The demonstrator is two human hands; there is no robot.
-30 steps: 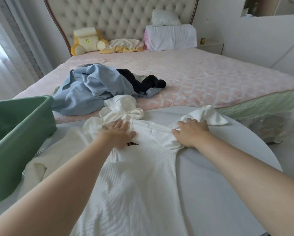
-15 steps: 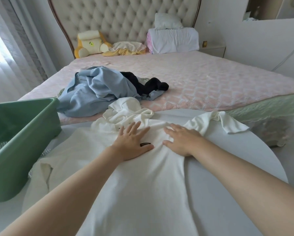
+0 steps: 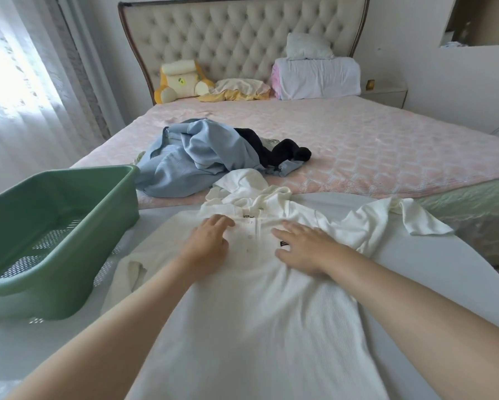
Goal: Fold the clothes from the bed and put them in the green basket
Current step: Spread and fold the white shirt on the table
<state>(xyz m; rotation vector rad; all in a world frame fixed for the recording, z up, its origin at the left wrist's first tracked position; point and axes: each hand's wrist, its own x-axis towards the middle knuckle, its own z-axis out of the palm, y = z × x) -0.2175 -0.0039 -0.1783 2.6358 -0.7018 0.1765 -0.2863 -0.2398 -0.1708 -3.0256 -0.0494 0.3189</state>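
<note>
A white polo shirt (image 3: 260, 313) lies spread front-up on a round white table (image 3: 415, 272), collar toward the bed. My left hand (image 3: 208, 246) presses flat on its chest left of the button placket. My right hand (image 3: 303, 246) lies flat on the chest to the right, beside a small black logo. Another white garment (image 3: 242, 183) is bunched beyond the collar. A light blue garment (image 3: 190, 157) and a black one (image 3: 274, 151) lie crumpled on the bed. The green basket (image 3: 69, 226) stands at the left on the table, nothing visible in it.
The bed (image 3: 387, 151) has a pink quilted cover and a tufted headboard. A plush toy (image 3: 179, 82), a yellow-cream cloth (image 3: 236, 89) and stacked white pillows (image 3: 314, 76) sit at its head. Curtains (image 3: 26, 82) hang at the left. A nightstand (image 3: 387, 93) stands at the far right.
Both hands went from gripping the bunched collar area to lying flat on the chest, smoothing the shirt. The shirt now lies spread out with placket and right sleeve showing.
</note>
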